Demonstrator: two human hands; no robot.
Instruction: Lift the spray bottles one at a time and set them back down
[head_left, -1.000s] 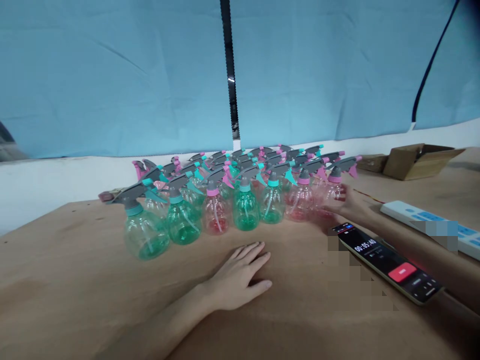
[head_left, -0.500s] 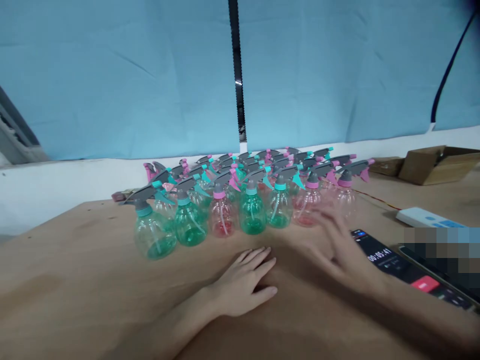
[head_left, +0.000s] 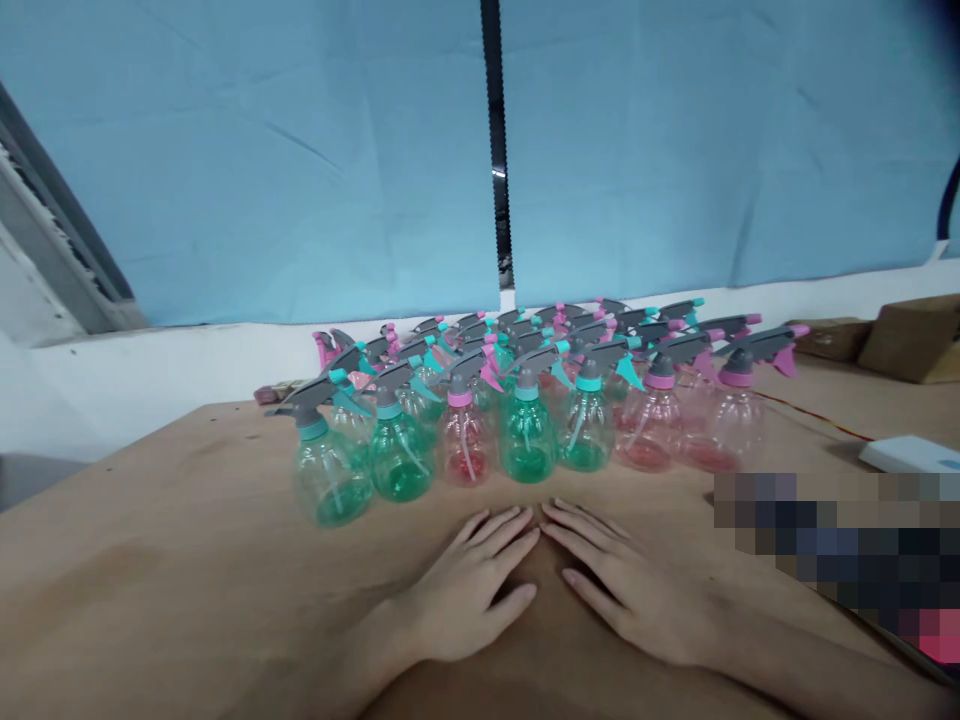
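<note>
My left hand (head_left: 480,590) lies palm down on the wooden table (head_left: 187,560), fingers stretched out and thumb apart. Beside it my right hand (head_left: 630,590) rests flat in the same way, its fingertips nearly meeting those of the left. Neither holds anything. Just beyond the fingertips stand several spray bottles in rows, all upright. In the front row are a green spray bottle (head_left: 528,435), a pink spray bottle (head_left: 468,440) and, at the left end, a pale green spray bottle (head_left: 334,480). A pink spray bottle (head_left: 724,425) closes the right end. Bottles farther back are partly hidden.
At the back right sit cardboard boxes (head_left: 919,335). A white device (head_left: 911,455) with a thin cable lies at the right, behind a pixelated area. Behind the table, a blue sheet (head_left: 300,170) covers the wall, with a black strip (head_left: 499,170) hanging down it.
My right hand has come down from near the right-hand bottles to lie flat beside my left hand. The left hand stays flat on the table. The view has turned slightly left.
</note>
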